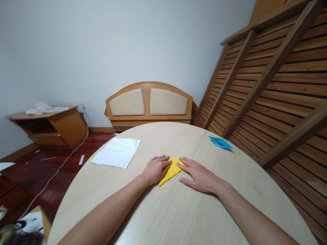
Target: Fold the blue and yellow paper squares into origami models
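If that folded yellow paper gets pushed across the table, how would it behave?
The yellow paper lies thin and flat under the left hand and right hand, so it is probably very light. On the smooth table it would likely slide easily. Lifted by one corner, its folded layers may flop or spring open.

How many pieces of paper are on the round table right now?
3: yellow paper under both hands, white sheets to its left, blue folded piece far right. The white stack may hide more.
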`<move>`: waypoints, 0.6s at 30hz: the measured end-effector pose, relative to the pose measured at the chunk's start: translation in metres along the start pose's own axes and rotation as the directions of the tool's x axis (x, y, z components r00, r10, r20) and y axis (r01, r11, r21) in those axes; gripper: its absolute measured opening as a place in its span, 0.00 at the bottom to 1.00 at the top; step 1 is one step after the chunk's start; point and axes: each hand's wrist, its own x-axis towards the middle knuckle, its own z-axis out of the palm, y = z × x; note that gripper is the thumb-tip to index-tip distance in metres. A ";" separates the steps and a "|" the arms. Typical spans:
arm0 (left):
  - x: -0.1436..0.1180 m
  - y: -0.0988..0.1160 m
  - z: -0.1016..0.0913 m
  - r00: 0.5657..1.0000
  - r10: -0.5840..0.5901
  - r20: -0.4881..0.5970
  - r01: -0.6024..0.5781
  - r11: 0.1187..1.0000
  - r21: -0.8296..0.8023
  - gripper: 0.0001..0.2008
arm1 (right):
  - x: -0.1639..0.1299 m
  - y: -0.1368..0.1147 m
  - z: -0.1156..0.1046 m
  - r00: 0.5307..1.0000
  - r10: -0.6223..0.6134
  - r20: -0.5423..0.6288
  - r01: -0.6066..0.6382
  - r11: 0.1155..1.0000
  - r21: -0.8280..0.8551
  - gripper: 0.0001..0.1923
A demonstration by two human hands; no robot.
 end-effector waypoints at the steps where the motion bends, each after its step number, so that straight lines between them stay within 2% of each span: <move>1: 0.000 0.000 0.000 1.000 -0.011 0.008 0.011 1.000 0.007 0.17 | 0.000 -0.001 -0.001 1.000 -0.004 0.000 0.004 1.000 -0.005 0.35; 9: -0.001 0.001 -0.003 0.986 -0.124 0.113 0.121 0.992 0.037 0.22 | -0.002 -0.007 -0.010 0.996 -0.086 0.022 0.086 0.996 -0.007 0.30; 18: -0.001 -0.001 -0.005 0.973 -0.146 0.178 0.145 0.989 0.020 0.23 | -0.001 -0.011 -0.018 0.974 -0.216 -0.068 0.214 0.976 -0.031 0.16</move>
